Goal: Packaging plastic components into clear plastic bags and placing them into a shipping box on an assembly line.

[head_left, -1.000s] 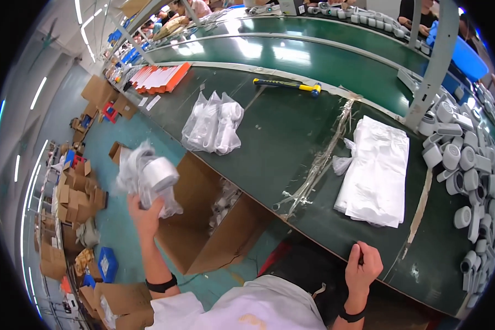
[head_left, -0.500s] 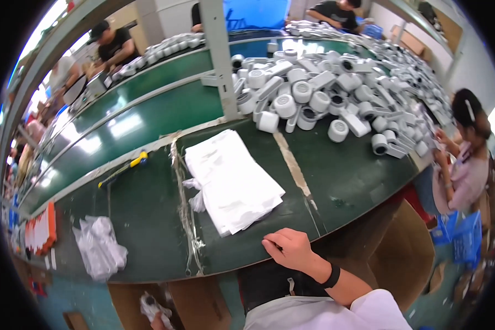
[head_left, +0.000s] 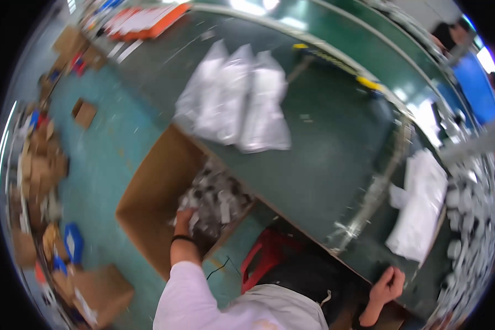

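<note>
My left hand (head_left: 185, 220) reaches down into an open cardboard box (head_left: 151, 184) on the floor, at the left of the bench. It touches several grey-white parts in clear plastic bags (head_left: 220, 203) heaped in the box; its fingers are blurred and partly hidden, so a grip cannot be told. My right hand (head_left: 389, 284) is at the bench's near edge with curled fingers and nothing visible in them. Just beyond it lies a stack of white plastic bags (head_left: 419, 206). Several filled clear bags (head_left: 231, 99) lie on the dark green bench (head_left: 319, 181) above the box.
A red stool (head_left: 258, 256) stands under the bench edge. A yellow-and-black tool (head_left: 335, 61) and orange-edged sheets (head_left: 146, 23) are along the bench's far side. Grey-white devices (head_left: 462, 236) crowd the right end. Cardboard boxes (head_left: 102, 294) stand on the floor at left.
The view has swung to the left and down. My left hand, earlier low in the frame at a bagged part, is now inside the box among the bagged parts. My right hand stays curled near the bench edge.
</note>
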{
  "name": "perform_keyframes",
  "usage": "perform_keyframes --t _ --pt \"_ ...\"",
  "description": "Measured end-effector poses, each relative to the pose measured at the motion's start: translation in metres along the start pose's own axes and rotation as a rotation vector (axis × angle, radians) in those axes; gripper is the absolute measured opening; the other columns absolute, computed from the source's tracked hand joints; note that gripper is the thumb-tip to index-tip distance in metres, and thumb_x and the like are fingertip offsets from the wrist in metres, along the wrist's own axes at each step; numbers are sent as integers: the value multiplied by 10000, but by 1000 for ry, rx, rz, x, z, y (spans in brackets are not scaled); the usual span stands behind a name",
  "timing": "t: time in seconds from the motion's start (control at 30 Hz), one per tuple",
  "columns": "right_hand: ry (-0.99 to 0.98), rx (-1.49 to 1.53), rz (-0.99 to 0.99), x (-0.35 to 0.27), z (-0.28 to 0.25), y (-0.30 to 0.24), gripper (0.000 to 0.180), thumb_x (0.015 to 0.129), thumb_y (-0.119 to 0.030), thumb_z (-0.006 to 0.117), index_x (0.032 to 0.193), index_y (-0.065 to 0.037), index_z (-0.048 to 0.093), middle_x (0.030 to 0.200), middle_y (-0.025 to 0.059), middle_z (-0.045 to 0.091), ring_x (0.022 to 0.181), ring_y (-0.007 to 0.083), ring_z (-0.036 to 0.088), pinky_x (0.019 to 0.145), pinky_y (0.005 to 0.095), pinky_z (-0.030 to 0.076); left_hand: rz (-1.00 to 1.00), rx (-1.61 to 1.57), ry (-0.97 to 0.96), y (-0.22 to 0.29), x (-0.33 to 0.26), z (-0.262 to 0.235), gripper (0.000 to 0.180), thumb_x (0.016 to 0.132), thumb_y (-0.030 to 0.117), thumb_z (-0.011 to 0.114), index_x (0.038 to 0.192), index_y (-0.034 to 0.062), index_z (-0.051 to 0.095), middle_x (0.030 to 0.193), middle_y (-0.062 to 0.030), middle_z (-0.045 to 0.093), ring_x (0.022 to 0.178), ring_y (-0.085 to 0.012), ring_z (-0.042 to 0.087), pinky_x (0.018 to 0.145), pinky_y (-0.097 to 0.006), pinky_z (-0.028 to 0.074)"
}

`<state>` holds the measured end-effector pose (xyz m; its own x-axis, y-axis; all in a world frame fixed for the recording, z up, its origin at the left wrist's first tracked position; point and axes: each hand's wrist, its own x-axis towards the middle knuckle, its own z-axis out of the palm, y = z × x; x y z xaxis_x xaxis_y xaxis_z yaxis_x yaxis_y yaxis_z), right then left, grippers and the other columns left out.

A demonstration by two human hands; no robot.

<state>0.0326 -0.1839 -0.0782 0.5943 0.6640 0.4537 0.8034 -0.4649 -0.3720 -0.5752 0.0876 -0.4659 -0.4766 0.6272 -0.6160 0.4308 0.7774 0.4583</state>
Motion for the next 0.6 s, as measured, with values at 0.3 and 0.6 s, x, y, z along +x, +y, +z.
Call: perform_keyframes --t 0.3,0.6 --pt "137 -33 -168 6 5 -21 328 942 -271 639 803 26 644 691 171 596 600 343 552 575 403 473 -330 23 87 -36 -37 -36 654 595 343 831 1080 -65 667 1123 -180 680 1083 -303 627 952 -420 433" --pt "130 -55 -109 12 6 -12 306 940 -238 643 828 47 646 697 168 601 618 336 555 597 403 480 -528 -626 65 -27 -3 -13 660 684 253 806 1230 -34 571 1076 -150 645 944 -316 608 812 -509 488"
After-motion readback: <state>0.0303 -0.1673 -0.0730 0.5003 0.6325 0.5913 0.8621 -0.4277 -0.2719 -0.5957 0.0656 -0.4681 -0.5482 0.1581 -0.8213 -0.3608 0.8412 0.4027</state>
